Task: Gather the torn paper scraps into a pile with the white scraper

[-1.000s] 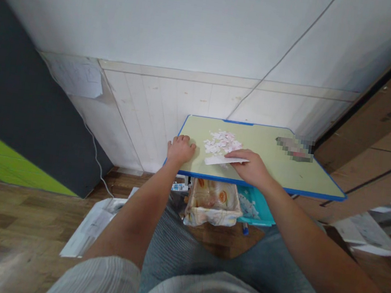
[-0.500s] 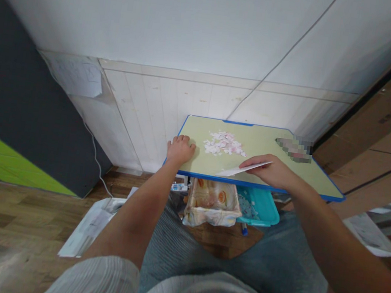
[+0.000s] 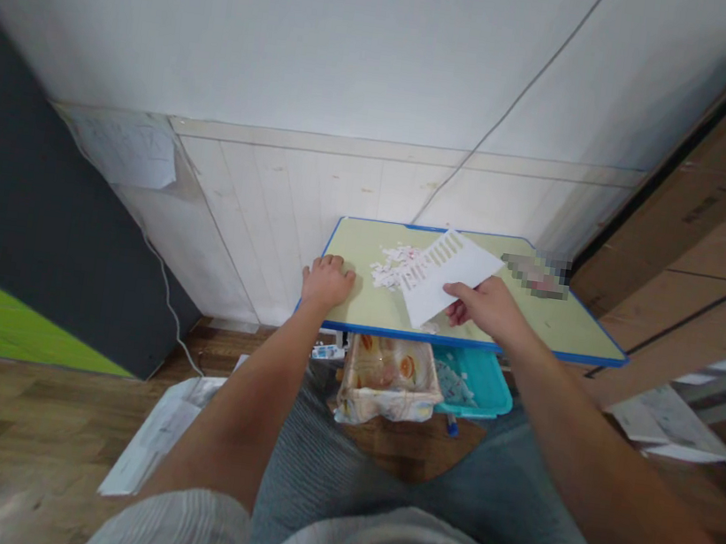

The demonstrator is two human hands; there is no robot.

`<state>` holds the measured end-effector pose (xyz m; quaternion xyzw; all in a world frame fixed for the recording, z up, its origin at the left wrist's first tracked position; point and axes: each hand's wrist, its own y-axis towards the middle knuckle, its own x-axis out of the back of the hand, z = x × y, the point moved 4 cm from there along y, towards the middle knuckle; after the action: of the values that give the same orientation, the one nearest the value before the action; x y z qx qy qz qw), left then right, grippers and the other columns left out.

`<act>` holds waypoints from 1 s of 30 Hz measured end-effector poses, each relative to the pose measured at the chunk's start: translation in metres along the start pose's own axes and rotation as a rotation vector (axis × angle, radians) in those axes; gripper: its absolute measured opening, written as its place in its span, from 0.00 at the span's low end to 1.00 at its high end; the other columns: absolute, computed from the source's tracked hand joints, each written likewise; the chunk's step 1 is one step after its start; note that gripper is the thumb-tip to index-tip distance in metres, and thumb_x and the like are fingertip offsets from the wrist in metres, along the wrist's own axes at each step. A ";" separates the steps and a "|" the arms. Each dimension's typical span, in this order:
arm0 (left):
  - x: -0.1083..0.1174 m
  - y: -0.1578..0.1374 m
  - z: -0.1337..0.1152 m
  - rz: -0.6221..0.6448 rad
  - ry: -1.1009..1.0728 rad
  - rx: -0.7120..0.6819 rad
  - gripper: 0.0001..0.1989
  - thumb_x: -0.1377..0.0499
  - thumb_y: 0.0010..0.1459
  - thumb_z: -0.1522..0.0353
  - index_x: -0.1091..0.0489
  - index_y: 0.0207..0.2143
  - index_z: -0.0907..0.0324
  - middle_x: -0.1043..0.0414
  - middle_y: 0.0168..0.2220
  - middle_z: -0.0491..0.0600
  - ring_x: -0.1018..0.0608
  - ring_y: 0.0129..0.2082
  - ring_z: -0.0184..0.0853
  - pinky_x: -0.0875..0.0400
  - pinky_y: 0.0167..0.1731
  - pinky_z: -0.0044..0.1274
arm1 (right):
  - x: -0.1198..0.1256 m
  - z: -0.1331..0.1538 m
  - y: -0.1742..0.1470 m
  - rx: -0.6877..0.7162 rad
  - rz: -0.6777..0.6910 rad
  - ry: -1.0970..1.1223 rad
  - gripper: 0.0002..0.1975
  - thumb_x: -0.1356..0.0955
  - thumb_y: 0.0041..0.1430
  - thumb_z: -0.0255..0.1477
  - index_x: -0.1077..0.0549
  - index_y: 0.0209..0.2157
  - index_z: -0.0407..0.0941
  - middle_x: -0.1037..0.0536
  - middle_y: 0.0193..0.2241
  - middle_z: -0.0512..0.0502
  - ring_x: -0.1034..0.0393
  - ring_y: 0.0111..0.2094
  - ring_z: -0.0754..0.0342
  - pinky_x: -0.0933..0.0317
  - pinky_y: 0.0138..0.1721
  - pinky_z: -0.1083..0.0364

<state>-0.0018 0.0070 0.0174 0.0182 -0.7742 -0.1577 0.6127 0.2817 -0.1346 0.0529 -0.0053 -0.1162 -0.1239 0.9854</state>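
My right hand [image 3: 482, 306] pinches a white sheet of paper [image 3: 441, 289] by its right side, thumb on top. The sheet is tilted above the table [image 3: 358, 311], and rows of tan bars show near its upper left; I cannot tell whether they are slots or print. Behind its left edge lies a heap of small white and pinkish paper scraps [image 3: 390, 268], partly covered by it. A few more scraps sit under its lower corner. My left hand [image 3: 328, 282] rests at the table's left edge, fingers laid out, holding nothing.
Below the table's front edge are a cloth-lined basket [image 3: 390, 400] and a turquoise bin [image 3: 490, 396] with bits in it. A blurred-out object [image 3: 540, 276] lies at the table's right. Large cardboard boxes [image 3: 706, 255] stand at right; papers [image 3: 165, 429] lie on the floor at left.
My right hand has turned the sheet from nearly edge-on to face up toward me and raised it over part of the scrap heap. My left hand stays at the table's edge.
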 end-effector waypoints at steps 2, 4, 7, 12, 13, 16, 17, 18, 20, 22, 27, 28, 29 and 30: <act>0.000 0.001 0.000 -0.001 0.000 0.002 0.24 0.49 0.75 0.60 0.26 0.65 0.58 0.26 0.70 0.63 0.27 0.70 0.54 0.31 0.68 0.46 | -0.010 -0.013 -0.004 -0.045 0.001 0.033 0.08 0.25 0.55 0.32 0.23 0.25 0.45 0.22 0.17 0.43 0.29 0.15 0.51 0.33 0.17 0.54; -0.001 0.001 0.001 0.003 -0.002 0.002 0.24 0.49 0.75 0.59 0.26 0.65 0.57 0.26 0.70 0.63 0.27 0.70 0.54 0.31 0.68 0.46 | -0.014 -0.027 -0.011 -0.078 0.005 0.057 0.06 0.26 0.54 0.33 0.23 0.27 0.46 0.22 0.17 0.46 0.30 0.14 0.51 0.34 0.16 0.55; -0.002 0.002 0.001 0.002 -0.002 -0.001 0.24 0.49 0.75 0.59 0.25 0.64 0.57 0.26 0.70 0.63 0.27 0.70 0.54 0.31 0.68 0.47 | -0.007 -0.046 -0.026 -0.112 -0.018 0.083 0.07 0.27 0.51 0.35 0.23 0.27 0.47 0.22 0.16 0.47 0.30 0.14 0.51 0.34 0.16 0.55; -0.003 0.003 0.001 -0.006 0.005 -0.001 0.24 0.49 0.75 0.59 0.25 0.64 0.58 0.25 0.70 0.63 0.27 0.70 0.54 0.31 0.69 0.47 | 0.021 -0.061 -0.046 -0.153 -0.123 0.091 0.09 0.25 0.49 0.36 0.26 0.24 0.49 0.22 0.16 0.44 0.30 0.14 0.50 0.32 0.17 0.52; -0.004 0.003 0.001 -0.004 0.008 -0.002 0.24 0.49 0.75 0.59 0.25 0.64 0.59 0.25 0.70 0.63 0.27 0.70 0.55 0.31 0.69 0.47 | 0.027 -0.062 -0.049 -0.161 -0.143 0.091 0.09 0.25 0.49 0.36 0.26 0.23 0.49 0.22 0.16 0.44 0.30 0.14 0.49 0.31 0.17 0.52; -0.003 0.003 0.001 0.007 0.014 -0.003 0.25 0.49 0.75 0.59 0.25 0.64 0.59 0.26 0.71 0.63 0.27 0.70 0.55 0.31 0.68 0.48 | 0.044 -0.064 -0.059 -0.186 -0.191 0.083 0.09 0.24 0.48 0.36 0.26 0.23 0.50 0.23 0.15 0.44 0.30 0.14 0.48 0.32 0.16 0.51; -0.002 0.002 0.000 0.009 0.014 -0.003 0.25 0.49 0.75 0.59 0.25 0.64 0.59 0.26 0.71 0.63 0.27 0.70 0.55 0.31 0.68 0.48 | 0.050 -0.064 -0.062 -0.193 -0.197 0.080 0.09 0.24 0.48 0.36 0.26 0.23 0.50 0.23 0.15 0.44 0.30 0.14 0.48 0.32 0.16 0.51; -0.001 0.002 0.000 0.010 0.014 -0.002 0.25 0.49 0.75 0.59 0.25 0.64 0.59 0.26 0.71 0.63 0.27 0.70 0.55 0.31 0.68 0.48 | 0.055 -0.065 -0.065 -0.202 -0.202 0.076 0.09 0.24 0.48 0.36 0.26 0.22 0.50 0.23 0.15 0.44 0.30 0.14 0.48 0.32 0.16 0.51; 0.001 0.000 -0.001 0.011 0.011 -0.003 0.24 0.49 0.75 0.60 0.25 0.64 0.58 0.26 0.70 0.64 0.27 0.70 0.55 0.31 0.68 0.48 | 0.066 -0.066 -0.069 -0.222 -0.218 0.070 0.11 0.24 0.49 0.36 0.26 0.20 0.51 0.23 0.16 0.43 0.31 0.14 0.48 0.32 0.16 0.50; 0.002 -0.001 -0.001 0.010 0.005 -0.004 0.24 0.49 0.75 0.60 0.25 0.64 0.59 0.26 0.70 0.64 0.27 0.70 0.55 0.31 0.68 0.48 | 0.076 -0.067 -0.073 -0.232 -0.236 0.061 0.12 0.24 0.49 0.36 0.28 0.18 0.51 0.23 0.16 0.43 0.31 0.14 0.48 0.32 0.16 0.50; 0.001 0.001 0.000 0.002 0.008 -0.006 0.25 0.50 0.75 0.59 0.25 0.64 0.60 0.26 0.70 0.65 0.27 0.69 0.55 0.31 0.68 0.48 | 0.068 -0.050 -0.077 -0.112 -0.186 0.018 0.14 0.25 0.52 0.40 0.28 0.20 0.51 0.22 0.16 0.43 0.31 0.15 0.48 0.33 0.18 0.50; 0.000 0.001 0.000 0.002 0.010 -0.006 0.25 0.50 0.75 0.60 0.25 0.64 0.61 0.26 0.70 0.65 0.26 0.69 0.55 0.31 0.68 0.49 | 0.060 -0.044 -0.076 -0.091 -0.164 0.000 0.15 0.26 0.53 0.41 0.28 0.20 0.50 0.23 0.16 0.43 0.31 0.15 0.49 0.34 0.18 0.52; 0.000 0.002 0.000 0.004 0.013 -0.004 0.25 0.50 0.75 0.60 0.25 0.64 0.61 0.25 0.70 0.65 0.26 0.69 0.55 0.30 0.68 0.48 | 0.050 -0.038 -0.075 -0.079 -0.122 -0.030 0.15 0.27 0.54 0.41 0.27 0.20 0.49 0.22 0.16 0.43 0.30 0.16 0.50 0.34 0.19 0.52; -0.001 0.002 0.001 0.007 0.015 -0.001 0.25 0.49 0.75 0.60 0.25 0.65 0.61 0.25 0.70 0.65 0.26 0.69 0.55 0.30 0.68 0.48 | 0.040 -0.033 -0.073 -0.083 -0.094 -0.063 0.16 0.27 0.54 0.41 0.27 0.19 0.48 0.23 0.16 0.43 0.30 0.16 0.50 0.35 0.19 0.53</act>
<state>-0.0020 0.0095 0.0171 0.0164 -0.7694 -0.1558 0.6192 0.3090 -0.2161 0.0287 -0.0447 -0.1419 -0.1746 0.9733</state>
